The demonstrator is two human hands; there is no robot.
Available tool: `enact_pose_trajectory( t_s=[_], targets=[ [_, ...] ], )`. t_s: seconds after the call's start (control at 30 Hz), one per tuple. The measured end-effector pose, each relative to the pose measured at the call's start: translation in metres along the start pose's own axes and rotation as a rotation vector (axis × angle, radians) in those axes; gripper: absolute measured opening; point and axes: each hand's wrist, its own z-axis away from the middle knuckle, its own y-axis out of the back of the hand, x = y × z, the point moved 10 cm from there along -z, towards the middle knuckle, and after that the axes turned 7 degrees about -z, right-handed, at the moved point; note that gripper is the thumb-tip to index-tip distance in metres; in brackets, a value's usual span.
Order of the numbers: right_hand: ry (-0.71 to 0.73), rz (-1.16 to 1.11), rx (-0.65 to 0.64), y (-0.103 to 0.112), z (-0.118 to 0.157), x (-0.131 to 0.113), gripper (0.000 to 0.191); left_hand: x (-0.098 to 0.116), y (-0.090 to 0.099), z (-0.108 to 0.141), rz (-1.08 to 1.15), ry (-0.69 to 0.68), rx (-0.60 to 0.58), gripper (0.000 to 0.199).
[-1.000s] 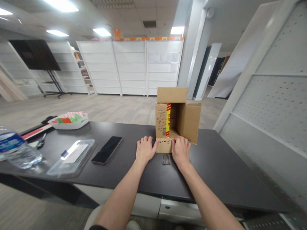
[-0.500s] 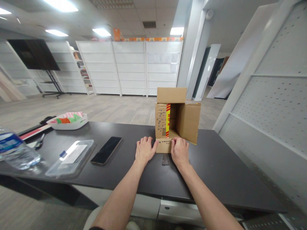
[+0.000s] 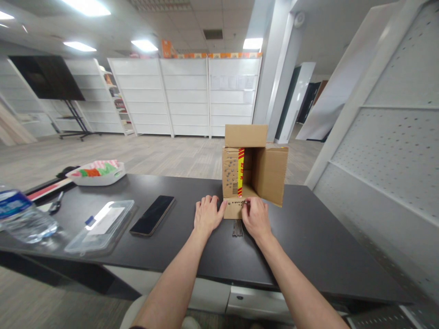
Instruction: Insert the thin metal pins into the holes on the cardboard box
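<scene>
Rectangular ceiling lights (image 3: 85, 7) light the room brightly and evenly, their panels burnt out to white. The inside of the cardboard box (image 3: 272, 176) falls into brown shadow, and the space under the table (image 3: 315, 237) is darker. Glare whitens part of the clear plastic case (image 3: 116, 224); glints sit on the water bottle (image 3: 29, 217), which looks smeared. Wide-angle distortion stretches the perforated panel (image 3: 394, 151) at right, and fine detail is soft.
</scene>
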Motion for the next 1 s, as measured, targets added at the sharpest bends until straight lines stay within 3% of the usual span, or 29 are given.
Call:
enact_pose_trajectory(
  t_s=[0.4, 1.0],
  targets=[
    [0.001, -0.06, 0.027, 0.004, -0.001, 0.002, 0.02, 0.001, -0.001, 0.0, -0.005, -0.021, 0.013, 0.052],
    [0.085, -0.286, 0.171, 0.022, 0.002, -0.007, 0.018, 0.0, -0.001, -0.001, -0.01, -0.022, 0.026, 0.053]
  ],
)
